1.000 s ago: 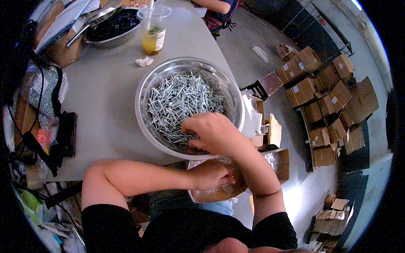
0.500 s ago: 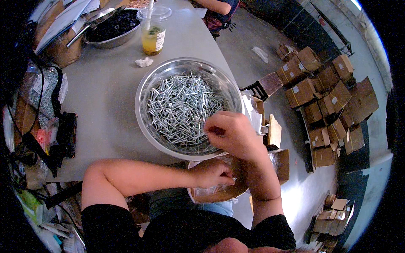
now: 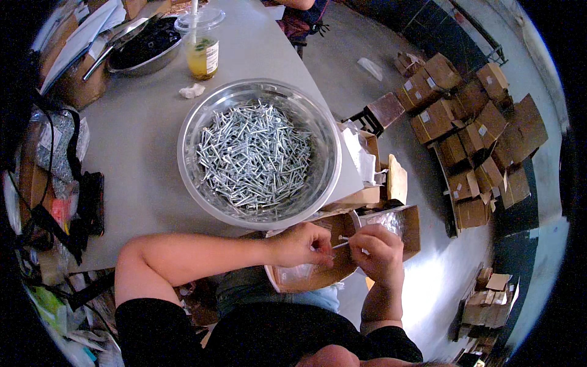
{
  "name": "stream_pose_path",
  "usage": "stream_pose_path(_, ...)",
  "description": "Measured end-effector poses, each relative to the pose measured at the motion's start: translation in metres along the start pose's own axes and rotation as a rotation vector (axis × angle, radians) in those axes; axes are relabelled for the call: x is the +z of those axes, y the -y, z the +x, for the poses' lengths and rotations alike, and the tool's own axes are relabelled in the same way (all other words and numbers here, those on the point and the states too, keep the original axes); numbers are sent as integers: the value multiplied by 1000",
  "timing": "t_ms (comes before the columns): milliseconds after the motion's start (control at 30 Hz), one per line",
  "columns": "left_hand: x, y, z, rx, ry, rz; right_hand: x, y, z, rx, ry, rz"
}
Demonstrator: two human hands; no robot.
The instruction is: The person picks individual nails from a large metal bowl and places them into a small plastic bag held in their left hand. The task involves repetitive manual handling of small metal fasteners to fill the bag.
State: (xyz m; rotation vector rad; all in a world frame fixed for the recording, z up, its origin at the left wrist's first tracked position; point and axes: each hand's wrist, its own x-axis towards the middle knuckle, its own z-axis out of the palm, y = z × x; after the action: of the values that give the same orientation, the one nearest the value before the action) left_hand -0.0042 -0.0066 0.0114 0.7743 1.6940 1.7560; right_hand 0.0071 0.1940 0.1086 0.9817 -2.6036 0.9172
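Note:
A large steel bowl (image 3: 197, 202) filled with silvery screws (image 3: 254, 156) stands on the table just beyond my hands. My right hand (image 3: 378, 249) is closed, fingers pinched around a screw (image 3: 342, 242) whose shank sticks out toward the left. Facing it, my left hand (image 3: 301, 246) has its fingers curled in; what they hold, if anything, is hidden. Both hands are over an open cardboard box (image 3: 324, 282) at my lap, and clear plastic (image 3: 293, 273) lies inside it under my left hand.
On the grey table (image 3: 137, 159) are a lidded drink cup (image 3: 203, 58), crumpled tissue (image 3: 192, 91) and a basin (image 3: 147, 55) of dark pieces. A second open carton (image 3: 409, 229) stands right of my right hand. Stacked cartons (image 3: 458, 147) fill the far right. Another person (image 3: 302, 18) sits beyond the table.
My right hand has come away from the bowl's screws, down and toward me, and now holds a screw beside my left hand. My left hand has shifted slightly up. The view has turned a little.

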Motion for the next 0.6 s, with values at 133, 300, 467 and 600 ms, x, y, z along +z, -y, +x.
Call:
stream_pose_path(133,4,5,3,61,-13,-21,3,2,-6,-106,35,-47)
stream_pose_path(300,7,9,1,99,27,60,8,3,-13,-134,102,-83)
stream_pose_path(467,9,19,1,-1,29,97,8,8,-3,-194,50,-184)
stream_pose_path(600,2,8,2,72,-2,223,15,7,-6,-281,137,-180)
